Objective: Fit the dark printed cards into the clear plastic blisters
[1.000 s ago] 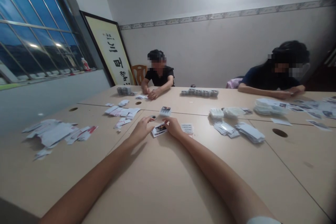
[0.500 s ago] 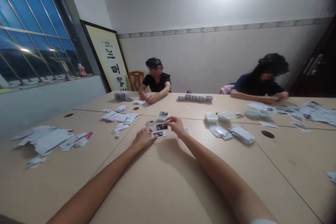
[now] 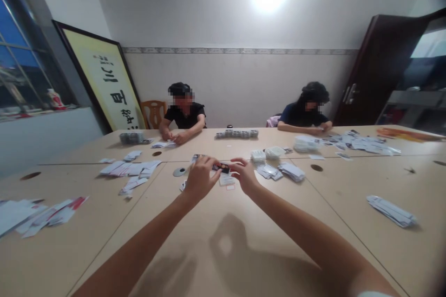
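Note:
My left hand [image 3: 201, 179] and my right hand [image 3: 245, 175] are raised above the beige table [image 3: 223, 250], and both pinch the ends of one small dark printed card [image 3: 223, 167] held between them. Beneath the hands a few more small cards [image 3: 227, 180] lie flat on the table. A round grey disc [image 3: 180, 172] rests just left of my left hand. The hands cast a shadow on the table nearer to me.
Loose white cards lie at the left [image 3: 130, 169] and far left [image 3: 38, 213]. Card stacks [image 3: 278, 169] sit right of my hands, another stack [image 3: 392, 211] at the right. Two people sit across the table, handling cards. Round holes [image 3: 316, 167] dot the tabletop. A dark door [image 3: 376, 69] stands open.
Both hands have lifted off the table with one card held between them. The view has swung to the right, bringing the door into sight.

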`<state>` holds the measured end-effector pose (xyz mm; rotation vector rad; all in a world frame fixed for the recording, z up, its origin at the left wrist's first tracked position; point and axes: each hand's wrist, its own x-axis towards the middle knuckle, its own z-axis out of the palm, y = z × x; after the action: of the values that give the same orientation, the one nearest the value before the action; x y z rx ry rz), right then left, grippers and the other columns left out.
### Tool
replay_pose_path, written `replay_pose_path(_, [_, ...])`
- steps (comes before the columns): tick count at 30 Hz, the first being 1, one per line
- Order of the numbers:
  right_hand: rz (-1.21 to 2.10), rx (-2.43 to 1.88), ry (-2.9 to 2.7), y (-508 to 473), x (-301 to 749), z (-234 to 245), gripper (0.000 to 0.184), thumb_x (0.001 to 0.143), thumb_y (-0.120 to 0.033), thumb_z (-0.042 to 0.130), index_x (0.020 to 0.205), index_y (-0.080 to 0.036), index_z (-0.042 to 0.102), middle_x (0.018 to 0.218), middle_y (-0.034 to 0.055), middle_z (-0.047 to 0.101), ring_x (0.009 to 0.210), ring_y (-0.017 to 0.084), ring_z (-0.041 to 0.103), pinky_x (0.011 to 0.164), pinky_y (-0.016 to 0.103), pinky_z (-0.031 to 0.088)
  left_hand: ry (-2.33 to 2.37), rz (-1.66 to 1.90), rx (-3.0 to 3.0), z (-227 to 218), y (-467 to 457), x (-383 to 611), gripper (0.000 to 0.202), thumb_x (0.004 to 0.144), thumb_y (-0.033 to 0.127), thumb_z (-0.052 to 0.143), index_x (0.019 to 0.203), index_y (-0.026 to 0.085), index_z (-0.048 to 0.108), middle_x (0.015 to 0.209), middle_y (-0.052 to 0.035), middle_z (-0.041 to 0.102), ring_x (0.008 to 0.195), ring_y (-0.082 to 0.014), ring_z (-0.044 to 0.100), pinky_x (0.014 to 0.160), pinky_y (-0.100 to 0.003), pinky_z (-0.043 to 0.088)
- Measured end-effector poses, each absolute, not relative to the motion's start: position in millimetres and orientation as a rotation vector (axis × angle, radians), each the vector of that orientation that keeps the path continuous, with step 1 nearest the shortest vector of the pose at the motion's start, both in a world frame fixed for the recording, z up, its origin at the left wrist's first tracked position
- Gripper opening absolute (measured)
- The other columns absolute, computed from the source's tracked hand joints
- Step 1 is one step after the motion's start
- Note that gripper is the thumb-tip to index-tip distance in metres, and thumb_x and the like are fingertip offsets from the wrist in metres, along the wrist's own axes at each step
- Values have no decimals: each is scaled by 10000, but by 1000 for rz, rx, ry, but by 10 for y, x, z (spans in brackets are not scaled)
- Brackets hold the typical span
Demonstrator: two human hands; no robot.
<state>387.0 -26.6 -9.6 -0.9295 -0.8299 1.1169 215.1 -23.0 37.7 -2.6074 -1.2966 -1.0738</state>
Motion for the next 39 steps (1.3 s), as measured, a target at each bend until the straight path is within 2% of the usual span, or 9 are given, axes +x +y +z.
replay_pose_path(4, [1031, -741, -754, -377, 3916, 398, 341, 609, -216, 846, 877, -176, 638, 724, -9, 703, 629, 121, 644, 557, 213, 462, -1185, -1207, -2653, 929, -205, 2314, 99, 839, 206, 656, 880, 206, 746, 1008, -73, 712, 1052, -280, 604, 983, -437, 452])
replay_pose_path(6, [1005, -660, -739, -421, 3913, 631, 369, 555, -245, 860, 845, -184, 641, 709, -4, 704, 605, 123, 637, 537, 215, 454, -1130, -1273, -2703, 1181, -217, 2351, 112, 842, 223, 673, 903, 207, 766, 1018, -62, 742, 1048, -259, 636, 987, -412, 470])
replay_pose_path(8, [980, -589, -739, -470, 3883, 829, 387, 532, -264, 873, 839, -189, 650, 704, -4, 704, 607, 126, 644, 518, 209, 445, -1104, -1329, -2762, 1372, -271, 2361, 150, 860, 255, 664, 942, 205, 780, 971, -54, 771, 948, -234, 683, 907, -379, 522])
replay_pose_path(11, [940, -492, -769, -560, 3795, 1040, 388, 550, -289, 875, 868, -197, 673, 746, 8, 727, 643, 136, 671, 509, 205, 452, -1076, -1421, -2857, 1532, -402, 2339, 249, 906, 335, 618, 1038, 200, 782, 945, -52, 794, 846, -215, 722, 758, -335, 568])
replay_pose_path(17, [795, -365, -831, -715, 3642, 1195, 288, 615, -272, 856, 850, -222, 697, 634, -37, 693, 584, 119, 640, 513, 215, 481, -1033, -1777, -3033, 1594, -606, 2280, 343, 869, 428, 684, 1088, 180, 777, 1056, -81, 786, 993, -249, 732, 843, -369, 595])
replay_pose_path(24, [752, -345, -1010, -672, 3713, 1151, 207, 709, -231, 829, 875, -238, 705, 679, -48, 714, 556, 104, 623, 568, 244, 529, -912, -1646, -2952, 1566, -629, 2257, 237, 869, 386, 698, 1016, 230, 798, 971, -30, 797, 909, -215, 734, 823, -347, 611])
replay_pose_path(30, [800, -393, -1120, -619, 3833, 1145, 139, 762, -258, 816, 835, -215, 705, 715, -1, 756, 605, 133, 696, 583, 248, 547, -1105, -1628, -3024, 1525, -569, 2242, 326, 875, 375, 684, 1130, 189, 768, 909, -60, 799, 836, -215, 759, 736, -316, 616])
replay_pose_path(34, [819, -497, -1259, -665, 3913, 1171, 124, 772, -276, 829, 801, -187, 748, 749, 30, 761, 687, 137, 706, 645, 249, 571, -1105, -1573, -2930, 1533, -605, 2244, 245, 891, 362, 663, 1029, 203, 788, 892, -42, 798, 812, -206, 755, 722, -301, 588])
replay_pose_path(39, [760, -604, -1351, -739, 3907, 1176, 112, 751, -267, 836, 781, -186, 765, 720, 14, 738, 640, 111, 663, 600, 228, 558, -1054, -1544, -2804, 1540, -690, 2283, 117, 872, 267, 673, 840, 226, 778, 782, 15, 787, 740, -179, 746, 673, -275, 518])
